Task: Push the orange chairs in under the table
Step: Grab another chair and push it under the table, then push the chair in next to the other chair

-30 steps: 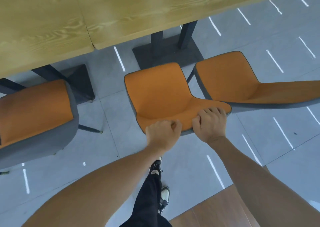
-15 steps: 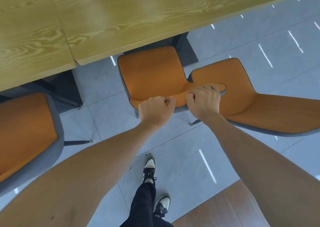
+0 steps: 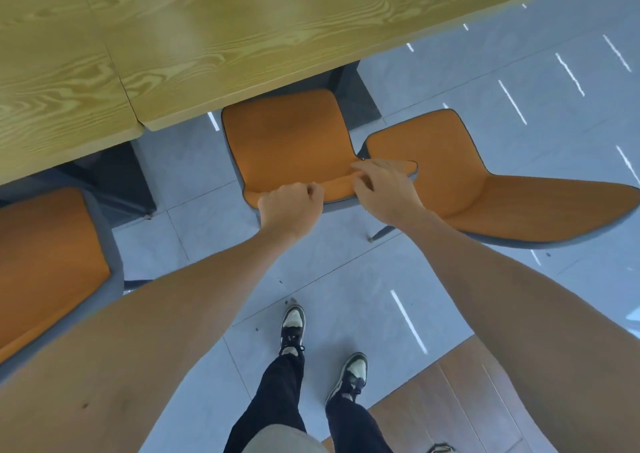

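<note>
The middle orange chair (image 3: 287, 141) stands with the front of its seat just under the edge of the wooden table (image 3: 242, 37). My left hand (image 3: 291, 206) is closed on the top edge of its backrest. My right hand (image 3: 384, 189) lies over the same edge further right, with its fingers loosened and spread. A second orange chair (image 3: 485, 189) stands to the right, turned at an angle, clear of the table and touching the middle chair's backrest. A third orange chair (image 3: 45, 262) stands at the left, its far end close to the table.
Dark table bases (image 3: 114, 182) stand on the grey tiled floor under the tabletop. My feet in dark shoes (image 3: 294, 324) are behind the middle chair. A brown wooden surface (image 3: 450, 400) lies at the lower right.
The middle chair has slid forward until its seat front went under the table edge. I stepped forward with it. My right hand's grip has loosened.
</note>
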### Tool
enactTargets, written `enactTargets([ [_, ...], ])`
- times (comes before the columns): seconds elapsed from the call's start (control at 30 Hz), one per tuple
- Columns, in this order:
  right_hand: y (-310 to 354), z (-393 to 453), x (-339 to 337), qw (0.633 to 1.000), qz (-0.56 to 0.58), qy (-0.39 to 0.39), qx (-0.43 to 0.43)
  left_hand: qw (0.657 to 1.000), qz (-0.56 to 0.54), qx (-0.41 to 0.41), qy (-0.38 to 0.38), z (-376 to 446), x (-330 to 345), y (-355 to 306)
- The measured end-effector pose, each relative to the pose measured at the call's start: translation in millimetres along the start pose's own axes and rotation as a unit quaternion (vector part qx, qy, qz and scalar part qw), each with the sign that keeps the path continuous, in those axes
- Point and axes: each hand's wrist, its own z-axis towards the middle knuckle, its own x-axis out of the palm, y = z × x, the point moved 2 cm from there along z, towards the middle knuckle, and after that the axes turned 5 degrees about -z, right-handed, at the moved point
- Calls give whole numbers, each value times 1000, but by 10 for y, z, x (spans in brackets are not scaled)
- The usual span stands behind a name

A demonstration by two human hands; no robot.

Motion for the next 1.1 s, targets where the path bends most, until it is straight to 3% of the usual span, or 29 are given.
enactTargets([
  [0.07, -177, -190, -144, 999, 40, -25, 23, 999, 21, 1, 31, -25, -21, -164],
  [0.17, -472, -504, -319, 999, -19, -21, 20, 997, 36, -9, 74, -38, -8, -501],
  [0.23, -737, -715, -430, 997, -73, 9, 21, 996, 48, 6, 81, -85, 44, -812],
  [0.47, -1854, -1413, -847, 985, -123, -4, 122, 992, 53, 72, 84, -296, 469, -1937],
  [0.63, -2795, -1800, -1090, 980, -181, -12, 86, 986, 11, 135, 98, -494, 924, -2922],
  [0.73, -3476, -1897, -1224, 989, -113, -54, 84, 984, 2, 147, 106, -559, 1305, -3495],
  [0.9, -4606, -1854, -1319, 990, -133, -21, 43, 990, -34, 83, 113, -587, 1988, -4209],
  [1.03, -4930, -1620, -1259, 989, -112, -97, -17, 992, -74, 6, 98, -685, 2483, -4535],
  [1.1, -5001, -1459, -1224, 984, -122, -125, -45, 996, -70, -21, 52, -704, 2589, -4603],
])
